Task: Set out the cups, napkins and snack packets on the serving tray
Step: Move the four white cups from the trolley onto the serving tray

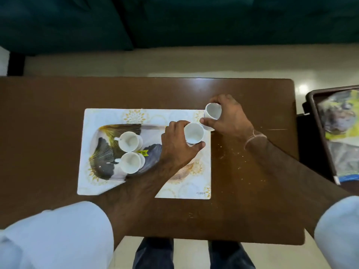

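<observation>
A patterned serving tray [105, 150] with a grey and gold leaf print lies on a white placemat [182, 191]. Two white cups stand on its left half, one behind [129, 141] and one in front [130, 162]. My left hand [176, 144] grips a third white cup [193, 133] over the tray's right end. My right hand [228, 115] holds a fourth white cup [213, 111], tilted, just past the placemat's far right corner. No napkins or snack packets can be made out on the tray.
The brown table [242, 200] has crumbs scattered to the right of the placemat. A second dark-rimmed tray [318, 136] with wrapped packets stands off the table's right edge. A dark green sofa [174, 20] lies beyond the table.
</observation>
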Action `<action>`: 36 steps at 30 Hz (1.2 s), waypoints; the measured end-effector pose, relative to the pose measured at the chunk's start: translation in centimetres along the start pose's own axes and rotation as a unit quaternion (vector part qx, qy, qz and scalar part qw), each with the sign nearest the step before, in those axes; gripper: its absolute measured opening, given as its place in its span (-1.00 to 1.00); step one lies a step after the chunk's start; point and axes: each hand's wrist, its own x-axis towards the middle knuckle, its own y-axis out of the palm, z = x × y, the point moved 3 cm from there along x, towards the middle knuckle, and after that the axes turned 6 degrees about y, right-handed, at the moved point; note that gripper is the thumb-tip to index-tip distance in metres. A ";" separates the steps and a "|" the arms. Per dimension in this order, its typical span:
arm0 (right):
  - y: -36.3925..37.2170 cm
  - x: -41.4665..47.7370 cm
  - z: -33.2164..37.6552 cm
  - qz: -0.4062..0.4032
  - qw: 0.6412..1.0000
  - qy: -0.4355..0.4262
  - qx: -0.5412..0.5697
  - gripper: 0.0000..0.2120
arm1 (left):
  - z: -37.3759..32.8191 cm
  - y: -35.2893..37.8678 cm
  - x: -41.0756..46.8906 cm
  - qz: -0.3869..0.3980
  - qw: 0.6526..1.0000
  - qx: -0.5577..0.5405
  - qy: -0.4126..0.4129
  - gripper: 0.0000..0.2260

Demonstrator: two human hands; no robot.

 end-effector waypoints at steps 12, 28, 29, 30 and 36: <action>9.1 -0.9 6.8 0.035 0.997 -0.034 -0.058 -0.32 | 6.4 -1.9 -5.1 0.015 0.998 0.046 -0.038 -0.40; 12.9 -2.4 9.5 0.046 0.981 0.016 -0.185 -0.23 | 6.2 -2.1 -9.4 -0.033 0.981 -0.099 -0.161 -0.38; 12.6 -2.2 9.6 0.050 0.979 0.010 -0.200 -0.27 | 6.2 -2.1 -9.6 -0.045 0.977 -0.115 -0.174 -0.39; 12.3 -2.0 9.6 0.054 0.975 -0.001 -0.214 -0.32 | 6.2 -2.2 -9.8 -0.056 0.971 -0.129 -0.192 -0.40; 11.1 -0.1 9.9 0.082 0.948 -0.027 -0.305 -0.58 | 6.3 -2.0 -10.0 -0.107 0.903 -0.199 -0.367 -0.56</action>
